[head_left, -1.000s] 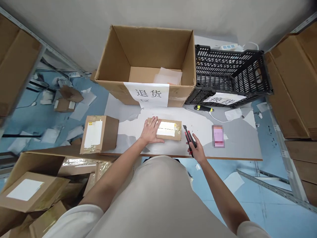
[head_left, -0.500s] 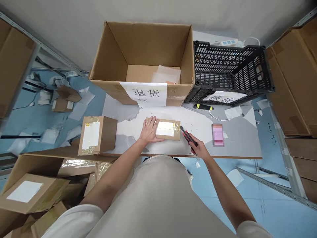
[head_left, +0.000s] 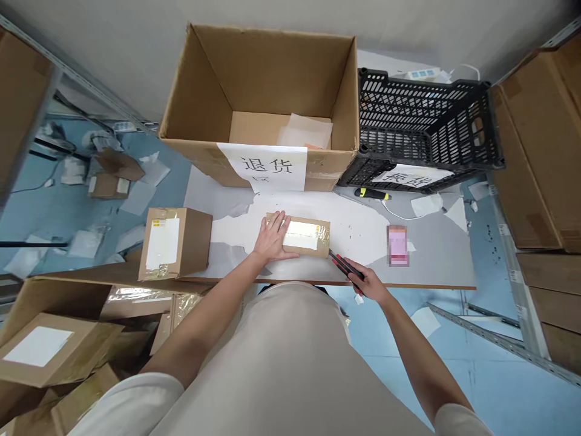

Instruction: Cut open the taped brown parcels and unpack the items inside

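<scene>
A small taped carton (head_left: 321, 237) with a white label lies flat on the table. Across its left end my left hand (head_left: 273, 239) rests with the fingers stretched out, pressing on the top. My right hand (head_left: 368, 282) is wrapped round a black and red utility knife (head_left: 347, 266). The knife's tip points up and left and is at the carton's lower right corner; whether it cuts in cannot be made out. A larger labelled carton (head_left: 196, 242) stands to the left of my left hand.
Behind the work stand a big open cardboard box (head_left: 200, 154) with a paper sign and a black plastic crate (head_left: 492, 158). A yellow-black tool (head_left: 372, 194) and a pink pixelated item (head_left: 398, 246) lie on the table (head_left: 436, 266). A bin of cartons (head_left: 68, 278) is at lower left.
The knife has swung lower, from beside the carton's right edge to its lower right corner. My left hand stays on the carton. The whole view has shifted slightly.
</scene>
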Demonstrator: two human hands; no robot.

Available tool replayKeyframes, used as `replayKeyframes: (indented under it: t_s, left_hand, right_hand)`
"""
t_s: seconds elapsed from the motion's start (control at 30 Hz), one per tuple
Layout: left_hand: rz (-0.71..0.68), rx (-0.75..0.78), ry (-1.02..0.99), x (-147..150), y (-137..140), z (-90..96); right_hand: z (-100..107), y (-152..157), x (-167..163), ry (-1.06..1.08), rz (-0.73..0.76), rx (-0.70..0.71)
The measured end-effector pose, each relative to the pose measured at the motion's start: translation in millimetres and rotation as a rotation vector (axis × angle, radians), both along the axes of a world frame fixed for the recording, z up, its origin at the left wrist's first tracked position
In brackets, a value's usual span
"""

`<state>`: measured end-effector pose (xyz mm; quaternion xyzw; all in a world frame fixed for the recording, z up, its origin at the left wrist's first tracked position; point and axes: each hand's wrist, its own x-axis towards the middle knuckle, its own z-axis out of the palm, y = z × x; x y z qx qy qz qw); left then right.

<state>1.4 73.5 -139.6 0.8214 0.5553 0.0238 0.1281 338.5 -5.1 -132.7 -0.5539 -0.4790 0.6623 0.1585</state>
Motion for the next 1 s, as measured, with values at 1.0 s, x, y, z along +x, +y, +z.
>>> replayKeyframes:
  t_s: [1.0]
  left_hand:
    - [-0.097,0.277,-0.146,12.1,-52.6,-25.1]
  right_hand:
    - [-13.6,82.4,-75.7,-0.75,0.275,0.968]
